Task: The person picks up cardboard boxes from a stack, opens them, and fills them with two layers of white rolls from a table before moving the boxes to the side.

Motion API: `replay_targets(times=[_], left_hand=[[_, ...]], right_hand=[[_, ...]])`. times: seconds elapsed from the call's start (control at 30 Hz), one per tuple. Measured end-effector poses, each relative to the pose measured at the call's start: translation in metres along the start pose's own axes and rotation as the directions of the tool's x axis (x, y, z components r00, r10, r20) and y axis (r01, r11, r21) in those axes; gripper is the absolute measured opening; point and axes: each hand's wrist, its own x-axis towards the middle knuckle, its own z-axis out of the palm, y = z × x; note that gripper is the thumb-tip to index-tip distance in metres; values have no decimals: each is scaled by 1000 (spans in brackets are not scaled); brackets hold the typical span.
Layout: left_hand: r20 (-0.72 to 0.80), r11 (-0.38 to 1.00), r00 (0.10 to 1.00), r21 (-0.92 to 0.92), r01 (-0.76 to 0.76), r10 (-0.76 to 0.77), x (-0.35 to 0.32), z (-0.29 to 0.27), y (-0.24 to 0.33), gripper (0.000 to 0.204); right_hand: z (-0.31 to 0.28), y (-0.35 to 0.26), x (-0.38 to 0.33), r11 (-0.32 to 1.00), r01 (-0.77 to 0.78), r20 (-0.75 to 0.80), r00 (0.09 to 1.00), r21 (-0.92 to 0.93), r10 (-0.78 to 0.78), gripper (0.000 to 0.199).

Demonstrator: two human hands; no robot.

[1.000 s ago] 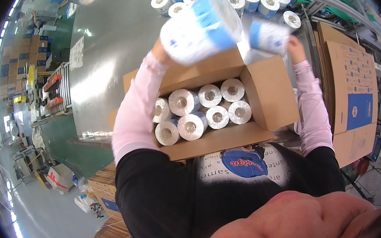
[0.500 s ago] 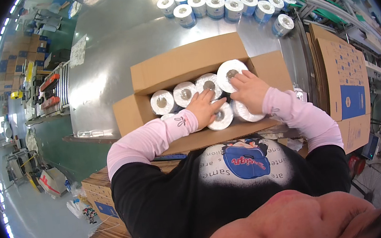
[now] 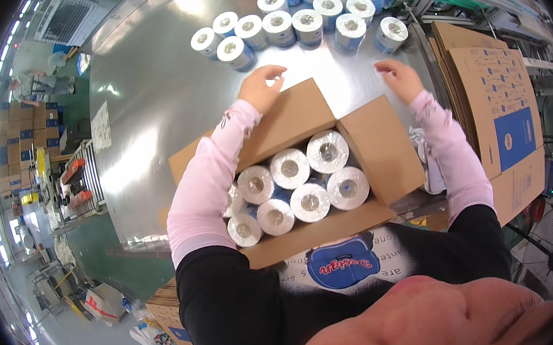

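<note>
Open carton of wrapped rolls, both hands empty above it

The cardboard box [image 3: 382, 154] at frame centre holds white paper rolls [image 3: 292, 191] standing on end. Above it, the left hand [image 3: 261, 88] and right hand [image 3: 400, 78] hover with fingers loosely spread, gripping nothing, near the blue-wrapped rolls [image 3: 294, 16] clustered at the steel table's [image 3: 149, 118] upper edge.
</note>
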Motion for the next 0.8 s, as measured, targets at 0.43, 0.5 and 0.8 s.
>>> replay_targets(times=[0.43,0.5,0.8], left_hand=[[-137,873,948,369,319,-288,241,78,-100,80],[-111,776,926,516,363,-360,261,95,-94,83],[-220,593,790,555,584,-573,246,110,-63,69]], right_hand=[[35,135,189,568,-377,-20,845,-731,535,78],[39,138,198,561,-393,-6,823,-729,568,80],[87,100,180,587,-257,155,815,-768,559,86]])
